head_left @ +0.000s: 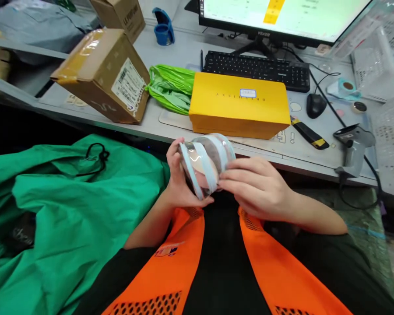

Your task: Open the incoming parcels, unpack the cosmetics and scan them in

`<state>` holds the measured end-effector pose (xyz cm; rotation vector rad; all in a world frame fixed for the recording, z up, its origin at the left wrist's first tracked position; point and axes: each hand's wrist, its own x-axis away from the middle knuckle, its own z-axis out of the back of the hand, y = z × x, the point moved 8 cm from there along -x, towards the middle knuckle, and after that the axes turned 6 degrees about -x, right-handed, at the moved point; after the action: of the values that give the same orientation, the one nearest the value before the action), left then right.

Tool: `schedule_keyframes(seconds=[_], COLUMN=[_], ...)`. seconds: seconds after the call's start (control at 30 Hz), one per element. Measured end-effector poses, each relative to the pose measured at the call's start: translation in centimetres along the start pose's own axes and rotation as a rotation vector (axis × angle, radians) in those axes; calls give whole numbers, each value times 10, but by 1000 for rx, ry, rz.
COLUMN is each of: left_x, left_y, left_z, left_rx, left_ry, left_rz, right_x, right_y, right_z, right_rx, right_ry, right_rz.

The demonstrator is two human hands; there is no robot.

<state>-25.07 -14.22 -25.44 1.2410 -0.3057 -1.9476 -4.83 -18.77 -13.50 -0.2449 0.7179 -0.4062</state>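
In front of my chest I hold a small, rounded clear plastic case [207,162] with pale blue trim, tilted to one side. Something pale pink or beige shows through its wall, but I cannot make out what it is. My left hand [179,183] wraps around the case's left end, thumb underneath and fingers on top. From the right, my right hand [261,186] presses its fingertips together against the case's near right side. Just beyond the case, a yellow box [238,103] lies on the desk near its front edge.
A taped brown carton [101,74] and a green plastic bag [172,87] stand left of the yellow box. Rightward lie a box cutter [310,132], a mouse [315,105] and a corded scanner [356,146]. A keyboard [256,69] sits behind. Green fabric [85,205] hangs at left.
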Motion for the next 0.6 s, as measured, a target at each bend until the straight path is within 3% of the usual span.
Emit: schedule_keyframes(seconds=[0.07,0.17,0.23,0.3,0.4,0.43,0.5,0.6], left_x=[-6,-9,-9,-11,-13,-13,-14,-25], left_y=[5,0,1,10,19,18,11,-13], left_z=[8,10,5,1,6,11,29,68], left_rx=[-48,-202,-319,-378,-391,-399,-422,-490], left_ry=[37,-4,-56,-57,-13,1,39,133], left_rz=[-26,105,127,60,-19,-8,46,190], right_x=[-12,-22,-29,-37,-46,-45,-36,2], right_y=[14,48,64,74,84,88,100,127], right_z=[-14,-42,-60,-74,-79,-73,-48,7], right_rx=[163,215,162,79,-67,-142,-320,-478], right_ry=[-9,-128,-203,-247,-228,-169,66,625], right_rz=[-97,-247,-294,-331,-457,-516,-623,-727])
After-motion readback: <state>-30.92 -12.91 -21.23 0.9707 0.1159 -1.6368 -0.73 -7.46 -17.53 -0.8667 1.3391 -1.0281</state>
